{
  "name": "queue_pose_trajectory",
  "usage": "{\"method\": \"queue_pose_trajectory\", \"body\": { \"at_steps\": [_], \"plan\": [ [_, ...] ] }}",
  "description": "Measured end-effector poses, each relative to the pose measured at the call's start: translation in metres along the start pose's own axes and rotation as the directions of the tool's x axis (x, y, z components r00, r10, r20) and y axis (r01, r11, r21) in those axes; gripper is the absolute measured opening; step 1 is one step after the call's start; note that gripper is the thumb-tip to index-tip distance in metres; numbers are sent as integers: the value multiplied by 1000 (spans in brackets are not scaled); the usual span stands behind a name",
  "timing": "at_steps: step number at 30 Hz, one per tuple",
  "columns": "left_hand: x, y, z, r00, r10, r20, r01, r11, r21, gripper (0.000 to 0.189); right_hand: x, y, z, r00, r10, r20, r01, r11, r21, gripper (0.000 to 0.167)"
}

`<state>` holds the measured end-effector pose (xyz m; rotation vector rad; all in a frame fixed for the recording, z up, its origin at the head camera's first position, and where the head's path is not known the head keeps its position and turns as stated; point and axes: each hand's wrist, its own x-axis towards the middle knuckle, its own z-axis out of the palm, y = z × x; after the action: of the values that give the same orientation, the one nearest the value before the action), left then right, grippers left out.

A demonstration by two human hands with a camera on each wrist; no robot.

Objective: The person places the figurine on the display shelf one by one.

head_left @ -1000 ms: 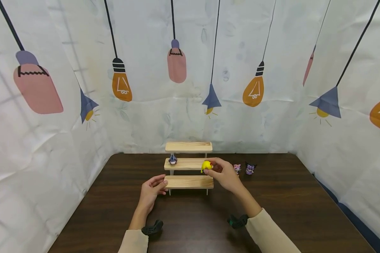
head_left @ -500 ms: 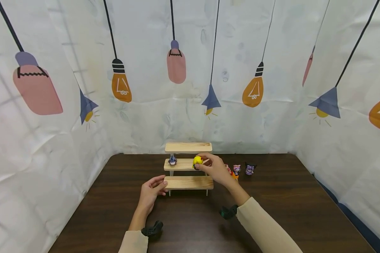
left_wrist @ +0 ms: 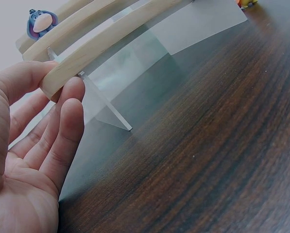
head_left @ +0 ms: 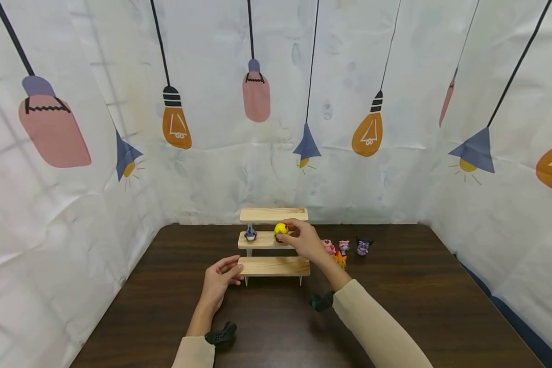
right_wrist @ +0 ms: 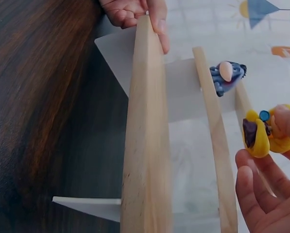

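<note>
A three-tier wooden display stand [head_left: 276, 266] with clear legs stands at the table's middle back. My left hand [head_left: 219, 280] grips the left end of its lowest shelf, thumb on top and fingers beneath, as the left wrist view shows. My right hand [head_left: 305, 240] pinches a small yellow figurine [head_left: 281, 229], with dark and blue parts in the right wrist view [right_wrist: 258, 135], over the middle shelf. A blue donkey figurine [head_left: 250, 233] with a pale muzzle sits on that shelf's left end; it shows in the left wrist view [left_wrist: 40, 23] too.
Right of the stand, on the dark wooden table [head_left: 395, 306], are a pink figurine [head_left: 328, 247], an orange one [head_left: 340, 259], a pink striped one [head_left: 344, 246] and a purple one with black ears [head_left: 363, 247]. A lamp-print cloth [head_left: 202, 179] hangs behind.
My right hand has carried the yellow figurine leftward and slightly up, along the middle shelf toward the donkey. More figurines show right of the stand. My left hand stays on the lowest shelf.
</note>
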<state>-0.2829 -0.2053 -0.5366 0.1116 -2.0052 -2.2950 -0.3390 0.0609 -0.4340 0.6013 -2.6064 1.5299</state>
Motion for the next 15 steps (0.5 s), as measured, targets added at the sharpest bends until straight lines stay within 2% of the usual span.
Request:
{"method": "queue_pose_trajectory", "body": {
  "at_steps": [10, 15],
  "plan": [
    [-1, 0, 0, 1000, -1, 4, 1, 1000, 3, 43, 8, -3, 10, 999, -7, -31, 7, 1000, -24, 39],
    [-1, 0, 0, 1000, -3, 1, 3, 1000, 10, 44, 10, 0, 12, 998, -37, -49, 36, 999, -35, 39]
  ]
}}
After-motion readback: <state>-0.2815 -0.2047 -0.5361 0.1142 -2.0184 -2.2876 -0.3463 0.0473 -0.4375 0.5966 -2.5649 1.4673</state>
